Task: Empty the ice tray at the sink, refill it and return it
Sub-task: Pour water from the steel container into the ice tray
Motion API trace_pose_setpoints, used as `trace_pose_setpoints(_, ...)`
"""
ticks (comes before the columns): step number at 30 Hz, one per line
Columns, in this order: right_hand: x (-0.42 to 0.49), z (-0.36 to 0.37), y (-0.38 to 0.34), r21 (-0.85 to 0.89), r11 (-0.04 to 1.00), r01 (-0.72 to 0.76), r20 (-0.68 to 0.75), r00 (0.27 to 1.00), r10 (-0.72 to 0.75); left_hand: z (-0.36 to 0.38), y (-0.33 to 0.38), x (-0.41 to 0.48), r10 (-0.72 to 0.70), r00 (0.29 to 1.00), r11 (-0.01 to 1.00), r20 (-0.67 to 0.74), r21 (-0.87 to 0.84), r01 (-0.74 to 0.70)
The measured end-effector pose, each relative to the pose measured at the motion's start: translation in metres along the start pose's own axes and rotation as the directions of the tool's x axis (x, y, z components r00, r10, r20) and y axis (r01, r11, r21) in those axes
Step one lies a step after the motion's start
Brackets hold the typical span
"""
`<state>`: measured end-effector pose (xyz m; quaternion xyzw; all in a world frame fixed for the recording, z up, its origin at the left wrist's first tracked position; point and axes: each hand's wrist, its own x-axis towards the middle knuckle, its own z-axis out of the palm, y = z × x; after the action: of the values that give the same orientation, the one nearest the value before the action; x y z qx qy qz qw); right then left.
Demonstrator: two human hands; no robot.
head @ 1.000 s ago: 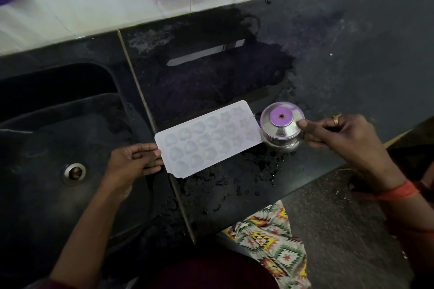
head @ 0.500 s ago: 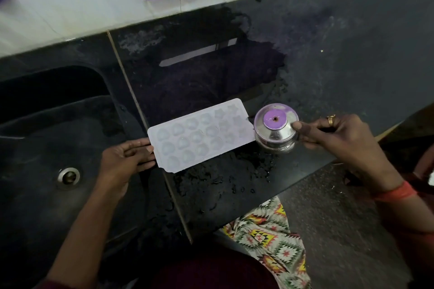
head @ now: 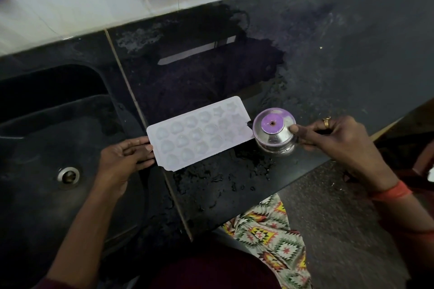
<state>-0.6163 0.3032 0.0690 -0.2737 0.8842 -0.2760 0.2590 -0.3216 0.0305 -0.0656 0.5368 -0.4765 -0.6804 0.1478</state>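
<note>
White ice tray [head: 199,132] lies flat on the wet black desk [head: 352,54], its left end over the sink [head: 47,136] edge — same spot as half a second ago. Left hand [head: 122,159] stays there, straight fingers [head: 141,148] touching the short edge. Right hand [head: 338,141] still grips the steel pot [head: 273,134] by its handle, fingers curled — spout at the tray's right end, barely shifted.

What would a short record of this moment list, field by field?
Tray: white plastic ice tray with rounded moulds, lying on the wet dark stone counter
Left hand: straight fingers touch its left end
Right hand: grips a small shiny steel pot, spout at the tray's right end
Sink: dark basin with round metal drain, on the left
</note>
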Motion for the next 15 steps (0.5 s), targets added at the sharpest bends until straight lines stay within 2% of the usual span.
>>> trace_pose_setpoints(15,0.0011,-0.0011,-0.0008,-0.004,1.0,-0.014,0.004,1.0,0.014,0.0005,0.002,0.0008,-0.01,1.0,1.0,-0.007,-0.011,0.01)
